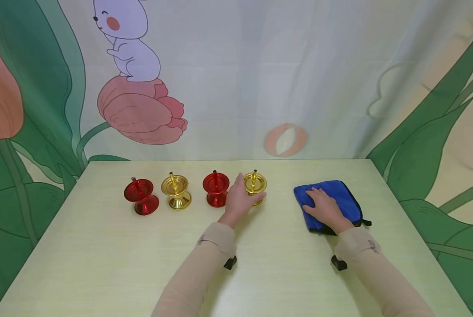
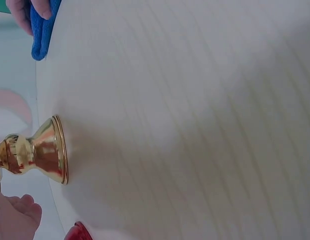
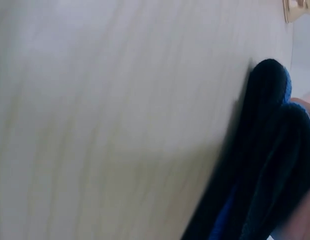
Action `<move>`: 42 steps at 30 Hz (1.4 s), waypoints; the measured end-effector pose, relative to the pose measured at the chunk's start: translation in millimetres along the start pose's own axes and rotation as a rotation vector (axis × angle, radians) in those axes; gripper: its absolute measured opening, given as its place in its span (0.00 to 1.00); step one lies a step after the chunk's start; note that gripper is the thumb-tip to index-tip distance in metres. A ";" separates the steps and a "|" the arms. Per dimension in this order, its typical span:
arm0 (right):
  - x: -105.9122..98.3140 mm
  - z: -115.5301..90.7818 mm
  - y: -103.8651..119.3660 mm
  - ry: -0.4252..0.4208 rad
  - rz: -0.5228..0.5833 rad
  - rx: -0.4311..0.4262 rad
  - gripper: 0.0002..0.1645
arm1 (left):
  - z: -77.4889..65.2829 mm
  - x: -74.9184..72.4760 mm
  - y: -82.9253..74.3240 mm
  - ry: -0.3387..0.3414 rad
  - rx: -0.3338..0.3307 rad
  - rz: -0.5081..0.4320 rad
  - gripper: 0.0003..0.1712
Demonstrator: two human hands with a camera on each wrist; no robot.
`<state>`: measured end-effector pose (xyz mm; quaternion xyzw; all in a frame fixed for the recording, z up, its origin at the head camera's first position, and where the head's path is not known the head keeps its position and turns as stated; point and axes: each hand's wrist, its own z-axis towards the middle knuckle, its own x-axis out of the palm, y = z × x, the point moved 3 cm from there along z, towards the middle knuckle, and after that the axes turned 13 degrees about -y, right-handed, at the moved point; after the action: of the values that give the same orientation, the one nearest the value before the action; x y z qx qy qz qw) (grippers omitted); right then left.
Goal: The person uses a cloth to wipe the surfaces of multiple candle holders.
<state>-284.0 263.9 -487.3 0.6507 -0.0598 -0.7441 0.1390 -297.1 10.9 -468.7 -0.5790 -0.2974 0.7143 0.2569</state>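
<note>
My left hand (image 1: 240,202) is at the rightmost gold candle holder (image 1: 255,181), a metal dish on a flared foot with a thin upright stem. Its thumb and fingers lie on opposite sides of the dish. In the left wrist view the holder's round foot (image 2: 57,150) shows with curled fingers (image 2: 25,212) beside it; the dish is cut off. My right hand (image 1: 324,209) rests on a folded blue cloth (image 1: 345,198) with black edging, its fingers spread over the top. The right wrist view shows the cloth's dark folded edge (image 3: 265,150) up close.
Left of my left hand stand a red candle holder (image 1: 216,182), a gold one (image 1: 175,185) and another red one (image 1: 139,191) in a row. The pale table (image 1: 101,273) ends at a printed curtain (image 1: 236,88) behind them. A black loop (image 1: 366,223) sticks out from the cloth.
</note>
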 end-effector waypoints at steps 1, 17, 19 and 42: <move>-0.1 0.2 0.3 -0.003 0.001 0.005 0.33 | -0.1 0.0 -0.3 -0.006 -0.003 -0.001 0.56; 1.5 2.9 7.9 -0.121 -0.047 -0.002 0.23 | -9.2 2.6 0.1 -0.141 0.054 -0.035 0.44; 0.0 2.3 7.6 -0.139 -0.044 -0.006 0.22 | -10.6 3.2 -0.9 -0.132 0.069 -0.033 0.43; -78.4 -6.7 4.2 -0.329 0.257 0.006 0.16 | -22.4 -26.1 -14.2 -0.018 0.252 0.071 0.41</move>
<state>-267.9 282.8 -412.5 0.5080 -0.1664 -0.8162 0.2192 -269.7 5.0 -444.2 -0.5458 -0.1870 0.7599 0.2993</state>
